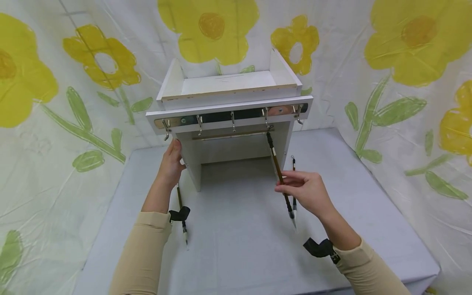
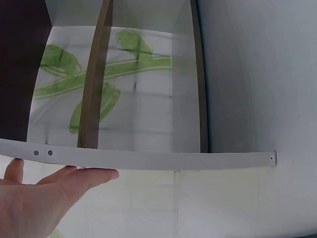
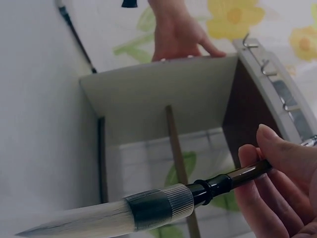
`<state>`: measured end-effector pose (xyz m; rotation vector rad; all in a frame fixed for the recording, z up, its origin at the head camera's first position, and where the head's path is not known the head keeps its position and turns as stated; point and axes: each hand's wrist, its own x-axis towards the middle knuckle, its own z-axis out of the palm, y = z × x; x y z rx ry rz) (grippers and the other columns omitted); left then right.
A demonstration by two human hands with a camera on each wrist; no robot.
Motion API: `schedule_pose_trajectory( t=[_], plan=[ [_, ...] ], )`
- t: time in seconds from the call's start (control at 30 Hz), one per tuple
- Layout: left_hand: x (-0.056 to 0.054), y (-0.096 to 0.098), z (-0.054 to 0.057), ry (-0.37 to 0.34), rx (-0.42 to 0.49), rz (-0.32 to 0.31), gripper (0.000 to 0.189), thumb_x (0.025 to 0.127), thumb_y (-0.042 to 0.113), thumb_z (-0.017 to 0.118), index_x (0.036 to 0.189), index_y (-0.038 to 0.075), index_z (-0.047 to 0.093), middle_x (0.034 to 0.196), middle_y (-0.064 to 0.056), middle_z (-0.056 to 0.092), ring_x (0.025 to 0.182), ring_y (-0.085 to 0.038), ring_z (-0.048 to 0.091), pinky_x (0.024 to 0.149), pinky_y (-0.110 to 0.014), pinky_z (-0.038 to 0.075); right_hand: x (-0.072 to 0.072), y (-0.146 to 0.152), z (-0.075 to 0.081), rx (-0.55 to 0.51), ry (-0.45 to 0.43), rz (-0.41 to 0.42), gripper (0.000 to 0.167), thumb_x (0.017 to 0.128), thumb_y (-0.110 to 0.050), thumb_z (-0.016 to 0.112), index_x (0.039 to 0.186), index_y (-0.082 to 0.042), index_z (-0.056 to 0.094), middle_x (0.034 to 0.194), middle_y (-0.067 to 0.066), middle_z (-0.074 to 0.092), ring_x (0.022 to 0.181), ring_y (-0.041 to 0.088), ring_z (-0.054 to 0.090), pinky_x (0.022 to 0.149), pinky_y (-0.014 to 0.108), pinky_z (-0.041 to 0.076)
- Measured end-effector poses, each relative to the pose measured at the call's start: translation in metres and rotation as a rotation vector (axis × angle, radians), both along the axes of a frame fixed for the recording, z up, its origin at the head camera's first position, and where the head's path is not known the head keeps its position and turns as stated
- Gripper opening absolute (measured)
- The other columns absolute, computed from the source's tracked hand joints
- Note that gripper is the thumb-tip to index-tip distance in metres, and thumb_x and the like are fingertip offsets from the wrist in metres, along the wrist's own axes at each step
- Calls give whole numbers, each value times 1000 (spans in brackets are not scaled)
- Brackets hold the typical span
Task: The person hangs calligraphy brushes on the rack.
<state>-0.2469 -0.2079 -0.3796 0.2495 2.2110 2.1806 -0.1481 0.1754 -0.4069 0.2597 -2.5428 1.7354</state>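
Note:
My right hand (image 1: 304, 188) pinches the handle of a calligraphy brush (image 1: 277, 162) between thumb and fingertips. White bristles point down toward the table, and the cord loop at its top end overlaps the fourth hook (image 1: 266, 116) in the head view. In the right wrist view, the brush's bristle head (image 3: 89, 220) fills the lower left. My left hand (image 1: 170, 164) rests against the outer left side panel of a white shelf unit (image 1: 230, 84), its fingers extended along the panel in the left wrist view. A rail (image 1: 217, 118) with several metal hooks runs along the unit's front.
One brush (image 1: 294, 201) lies on the table right of the unit, partly behind the held one. Another brush (image 1: 179, 196) lies on the left, beside my left forearm. The table (image 1: 236, 246) has a pale cover; flowered curtains (image 1: 391, 102) hang around it.

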Motion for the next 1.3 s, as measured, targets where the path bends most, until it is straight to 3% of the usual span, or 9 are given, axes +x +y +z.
schedule_pose_trajectory(
  t=[0.23,0.5,0.73,0.93,1.3],
  plan=[
    [-1,-1,-1,8,4,-2,64,107,50,31,164,28,11,171,-5,9,156,-36,10,116,-72,15,-2,-1,1,-6,-6,18,43,84,-19,84,122,-6,72,98,8,78,88,14,76,78,26,60],
    [-15,-7,-17,7,2,10,61,107,52,32,163,35,13,170,0,13,156,-33,13,116,-71,17,-5,1,1,-10,0,10,46,83,-23,85,123,-5,71,100,9,78,88,13,76,79,28,60],
    [-6,-3,-7,0,-2,-1,61,108,48,29,164,30,9,170,-4,11,156,-36,12,117,-71,16,-8,1,1,-5,-2,7,49,83,-23,85,125,-4,70,101,9,78,89,13,76,79,28,60],
    [-16,-7,-20,3,2,16,62,106,53,32,163,35,13,170,0,13,156,-34,13,116,-72,17,-10,-1,-4,-20,5,2,48,83,-22,85,126,-5,70,102,9,78,89,14,76,80,30,60],
    [-15,-7,-20,20,-16,18,62,104,57,34,161,40,16,169,1,15,156,-34,15,116,-72,17,-18,-12,-18,-63,58,-43,48,81,-21,86,123,-3,72,102,12,77,88,14,75,78,24,59]
  ],
)
